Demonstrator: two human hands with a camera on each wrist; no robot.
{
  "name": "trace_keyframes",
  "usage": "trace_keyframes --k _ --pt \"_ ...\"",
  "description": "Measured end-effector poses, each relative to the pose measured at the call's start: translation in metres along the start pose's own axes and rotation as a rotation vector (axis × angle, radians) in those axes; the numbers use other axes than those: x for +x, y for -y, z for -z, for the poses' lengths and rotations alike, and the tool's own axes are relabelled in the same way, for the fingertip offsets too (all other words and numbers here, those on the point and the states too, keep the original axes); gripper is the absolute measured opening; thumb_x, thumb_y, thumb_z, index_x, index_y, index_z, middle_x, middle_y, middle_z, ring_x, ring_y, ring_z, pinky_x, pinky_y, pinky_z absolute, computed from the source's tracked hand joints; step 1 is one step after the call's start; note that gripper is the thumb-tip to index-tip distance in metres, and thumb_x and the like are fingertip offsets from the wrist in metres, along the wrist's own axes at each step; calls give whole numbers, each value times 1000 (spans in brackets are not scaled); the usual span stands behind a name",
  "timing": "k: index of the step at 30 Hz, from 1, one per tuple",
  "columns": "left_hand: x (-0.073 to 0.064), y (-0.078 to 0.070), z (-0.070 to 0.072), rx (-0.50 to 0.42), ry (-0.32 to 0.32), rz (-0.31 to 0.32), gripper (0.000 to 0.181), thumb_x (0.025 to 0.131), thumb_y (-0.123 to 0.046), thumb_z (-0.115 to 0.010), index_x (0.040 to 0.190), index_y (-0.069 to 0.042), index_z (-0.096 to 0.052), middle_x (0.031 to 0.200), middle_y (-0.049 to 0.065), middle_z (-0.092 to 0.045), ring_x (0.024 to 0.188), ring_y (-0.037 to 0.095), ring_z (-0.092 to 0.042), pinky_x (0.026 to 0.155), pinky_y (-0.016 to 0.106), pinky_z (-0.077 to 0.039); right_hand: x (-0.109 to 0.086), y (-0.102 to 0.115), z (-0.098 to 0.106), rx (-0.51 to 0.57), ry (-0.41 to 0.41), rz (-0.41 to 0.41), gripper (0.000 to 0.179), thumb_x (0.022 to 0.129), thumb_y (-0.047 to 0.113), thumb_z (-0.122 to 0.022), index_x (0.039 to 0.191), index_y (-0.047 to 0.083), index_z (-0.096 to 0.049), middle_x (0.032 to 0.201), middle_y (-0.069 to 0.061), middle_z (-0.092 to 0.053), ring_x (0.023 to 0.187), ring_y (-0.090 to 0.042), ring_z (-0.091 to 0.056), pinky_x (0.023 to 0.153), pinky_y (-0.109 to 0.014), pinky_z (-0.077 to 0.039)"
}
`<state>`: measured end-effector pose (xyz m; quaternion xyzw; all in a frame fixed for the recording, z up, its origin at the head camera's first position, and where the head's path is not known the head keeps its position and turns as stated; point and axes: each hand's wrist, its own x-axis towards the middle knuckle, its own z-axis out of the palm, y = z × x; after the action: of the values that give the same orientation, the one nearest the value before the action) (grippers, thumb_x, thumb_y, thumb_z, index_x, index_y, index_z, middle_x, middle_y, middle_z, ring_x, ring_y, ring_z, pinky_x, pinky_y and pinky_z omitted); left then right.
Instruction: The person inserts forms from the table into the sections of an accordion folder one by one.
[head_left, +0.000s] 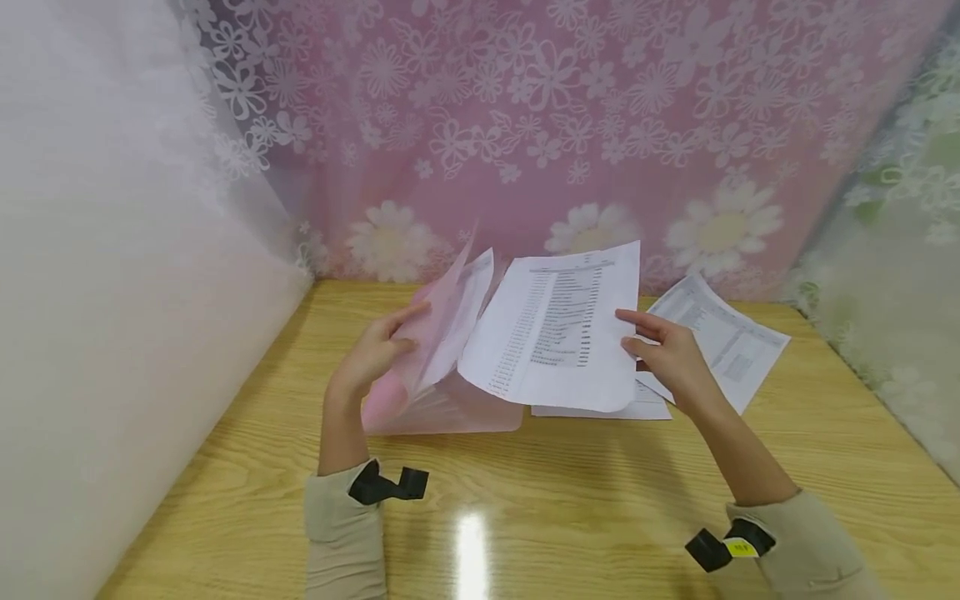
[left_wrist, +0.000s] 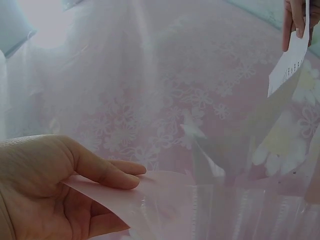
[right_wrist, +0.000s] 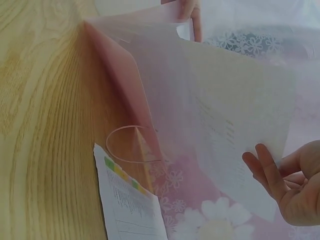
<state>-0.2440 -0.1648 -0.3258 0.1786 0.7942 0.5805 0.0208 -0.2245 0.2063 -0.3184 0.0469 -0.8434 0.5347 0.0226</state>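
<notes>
A pink translucent file folder stands spread open on the table, left of centre. My left hand pinches its raised cover between thumb and fingers. Behind that cover another white sheet shows, and clear pocket edges run across in the left wrist view. At the right, my right hand pinches the right edge of a printed paper sheet covered in rows of text. This sheet is held up at a tilt, its left edge beside the folder's opening. A thin elastic loop hangs at the folder's edge.
Two more printed papers lie to the right on the wooden table: a tilted sheet and a sheet partly under the raised one. Coloured strips mark one paper. A pink flowered curtain hangs behind, with pale side curtains.
</notes>
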Motion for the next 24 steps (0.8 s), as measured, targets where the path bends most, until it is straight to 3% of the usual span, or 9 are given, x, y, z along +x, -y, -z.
trace_keyframes --k 6,20,24 --pt "1 2 -1 -18 4 -7 54 85 10 -45 138 -1 -40 144 7 -33 121 16 -27 85 33 -28 5 8 0 -97 29 17 46 93 10 -49 139 6 -41 134 -21 -43 85 -18 -53 68 -25 -49" --pt "0 1 -1 -14 -3 12 54 85 9 -45 138 -2 -40 144 7 -33 117 18 -29 85 33 -27 25 21 -21 -81 106 11 46 92 6 -52 137 4 -44 139 -21 -36 104 -29 -51 66 -25 -48" --pt "1 2 -2 -24 4 17 54 85 8 -45 138 -2 -41 143 6 -34 115 18 -29 84 32 -28 35 21 -23 -74 147 -4 46 92 7 -52 137 4 -43 135 -21 -41 97 -27 -52 67 -26 -47"
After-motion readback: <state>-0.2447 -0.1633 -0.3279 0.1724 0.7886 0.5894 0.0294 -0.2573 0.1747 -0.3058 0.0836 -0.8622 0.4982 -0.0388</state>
